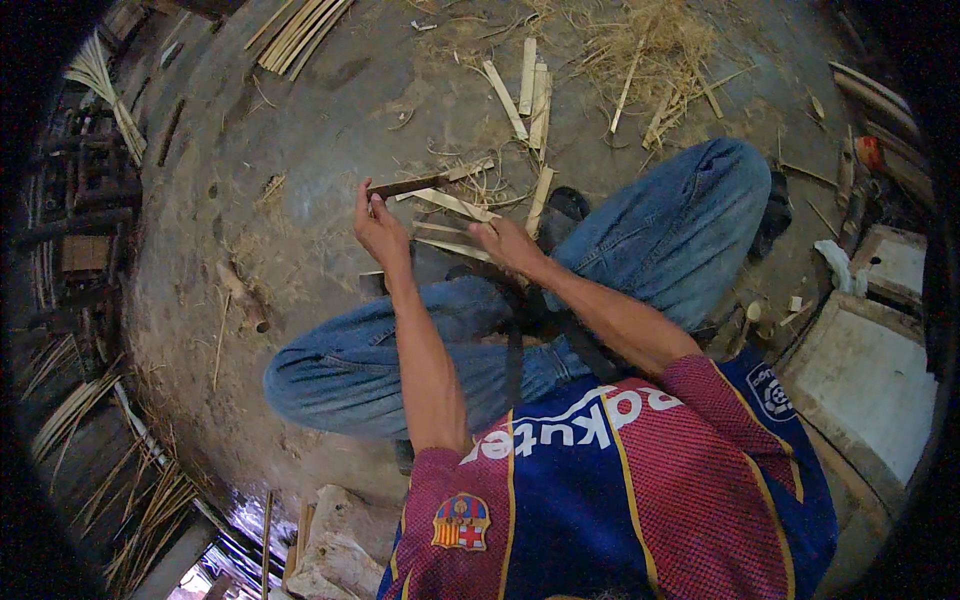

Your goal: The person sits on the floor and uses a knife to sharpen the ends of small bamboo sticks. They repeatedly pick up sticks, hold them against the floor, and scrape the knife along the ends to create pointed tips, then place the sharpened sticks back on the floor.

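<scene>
In front of my crossed legs, my left hand is closed on one end of a knife with a dark, flat blade that points right. My right hand pinches the near end of a pale bamboo strip. The strip slants up and left, its far end close to the blade; whether they touch I cannot tell. Just below it, more pale strips lie by my legs. Thin curled shavings are on the ground behind the blade.
Several flat bamboo pieces lie ahead on the dirt floor, beside a heap of fine shavings. A bundle of strips is at the far left. A short wooden piece lies left of my knee. Pale framed panels stand at right.
</scene>
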The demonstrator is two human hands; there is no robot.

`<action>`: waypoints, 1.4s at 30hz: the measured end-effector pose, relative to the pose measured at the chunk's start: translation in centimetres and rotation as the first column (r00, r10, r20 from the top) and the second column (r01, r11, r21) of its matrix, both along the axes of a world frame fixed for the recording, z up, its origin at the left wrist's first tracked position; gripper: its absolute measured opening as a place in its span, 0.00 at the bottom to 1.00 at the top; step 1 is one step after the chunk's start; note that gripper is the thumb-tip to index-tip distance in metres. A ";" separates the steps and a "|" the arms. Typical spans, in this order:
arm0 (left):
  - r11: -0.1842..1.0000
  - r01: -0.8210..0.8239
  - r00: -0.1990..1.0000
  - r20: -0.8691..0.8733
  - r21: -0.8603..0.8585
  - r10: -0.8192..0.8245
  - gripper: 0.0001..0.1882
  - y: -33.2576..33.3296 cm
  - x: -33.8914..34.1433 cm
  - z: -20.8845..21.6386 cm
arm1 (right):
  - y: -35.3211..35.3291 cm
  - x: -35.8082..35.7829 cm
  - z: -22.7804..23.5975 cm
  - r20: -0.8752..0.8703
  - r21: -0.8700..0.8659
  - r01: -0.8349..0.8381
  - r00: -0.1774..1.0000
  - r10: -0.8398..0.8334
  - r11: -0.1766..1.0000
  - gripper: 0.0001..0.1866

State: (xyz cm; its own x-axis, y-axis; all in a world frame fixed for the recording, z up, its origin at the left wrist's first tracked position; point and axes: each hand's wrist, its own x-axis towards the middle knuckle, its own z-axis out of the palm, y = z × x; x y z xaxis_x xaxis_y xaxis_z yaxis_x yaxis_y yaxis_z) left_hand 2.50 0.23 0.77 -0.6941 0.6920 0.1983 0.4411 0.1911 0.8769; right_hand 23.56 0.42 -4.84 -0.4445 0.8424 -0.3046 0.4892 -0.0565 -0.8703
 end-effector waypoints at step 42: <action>0.921 -0.113 0.376 0.874 0.372 -0.307 0.28 -0.5 -0.6 -1.9 | 4.2 0.2 2.3 -0.267 -0.308 -0.246 0.950 0.164 0.919 0.24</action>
State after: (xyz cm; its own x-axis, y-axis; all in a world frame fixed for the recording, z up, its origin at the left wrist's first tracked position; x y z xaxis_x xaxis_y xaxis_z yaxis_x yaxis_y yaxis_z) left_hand 1.91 -0.31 -1.08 -0.5217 0.8032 -0.2875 -0.6624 -0.1690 0.7298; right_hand 23.81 4.59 -2.52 -0.6884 0.5922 -0.4187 0.3088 -0.2830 -0.9080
